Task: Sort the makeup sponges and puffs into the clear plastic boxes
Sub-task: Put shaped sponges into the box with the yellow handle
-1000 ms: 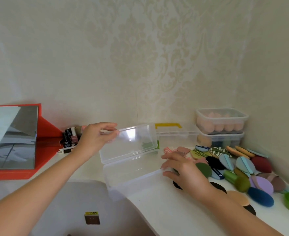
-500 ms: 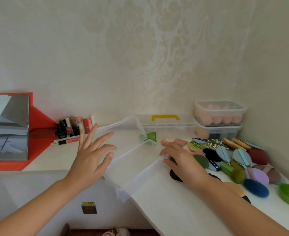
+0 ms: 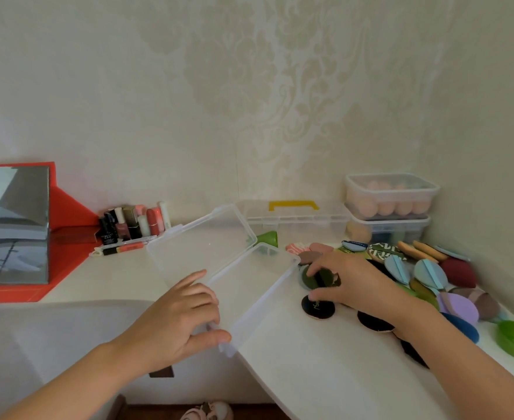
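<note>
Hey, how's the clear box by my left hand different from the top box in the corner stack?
The near box lies open and empty; the top stacked box is lidded and holds peach sponges. The near box is shallow; the top stacked box is deeper and sits on a lower box. Both are clear plastic.

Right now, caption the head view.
Left hand holds the open clear box; right hand grips a dark green puff beside the sponge pile.

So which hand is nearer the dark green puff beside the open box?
Right. The right hand curls its fingers over the dark green puff; the left hand grips the near corner of the clear box, across it from the puff.
</note>
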The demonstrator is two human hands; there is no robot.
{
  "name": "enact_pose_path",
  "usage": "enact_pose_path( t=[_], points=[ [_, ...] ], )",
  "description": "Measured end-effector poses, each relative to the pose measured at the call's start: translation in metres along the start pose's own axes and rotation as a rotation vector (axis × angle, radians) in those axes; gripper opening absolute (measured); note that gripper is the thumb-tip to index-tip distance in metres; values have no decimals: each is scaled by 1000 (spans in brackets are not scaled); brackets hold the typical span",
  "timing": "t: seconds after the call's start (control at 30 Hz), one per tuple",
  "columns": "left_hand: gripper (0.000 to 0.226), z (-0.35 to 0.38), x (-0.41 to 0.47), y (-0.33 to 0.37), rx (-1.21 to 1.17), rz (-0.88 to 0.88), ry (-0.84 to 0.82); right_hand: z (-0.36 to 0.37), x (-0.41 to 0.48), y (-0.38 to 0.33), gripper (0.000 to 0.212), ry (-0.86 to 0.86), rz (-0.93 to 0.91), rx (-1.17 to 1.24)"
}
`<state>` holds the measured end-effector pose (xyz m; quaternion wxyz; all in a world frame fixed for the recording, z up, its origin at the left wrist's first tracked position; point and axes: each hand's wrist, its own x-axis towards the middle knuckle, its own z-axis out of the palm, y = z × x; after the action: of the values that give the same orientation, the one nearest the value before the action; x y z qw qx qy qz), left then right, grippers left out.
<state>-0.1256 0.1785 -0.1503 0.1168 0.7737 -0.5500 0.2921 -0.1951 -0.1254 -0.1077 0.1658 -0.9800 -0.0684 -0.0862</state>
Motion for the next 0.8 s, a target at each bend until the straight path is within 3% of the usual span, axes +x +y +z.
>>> enact_pose_path(
  t=[0.17, 0.6, 0.8],
  points=[
    [50, 6, 3, 4, -59, -84, 19, 5, 0, 13, 45, -194, -15, -8],
    [51, 25, 25, 14, -17, -117, 8, 8, 1, 16, 40, -173, -17, -17],
    [54, 27, 25, 15, -184, -183, 85, 9, 1, 17, 42, -177, -3, -7]
  ],
)
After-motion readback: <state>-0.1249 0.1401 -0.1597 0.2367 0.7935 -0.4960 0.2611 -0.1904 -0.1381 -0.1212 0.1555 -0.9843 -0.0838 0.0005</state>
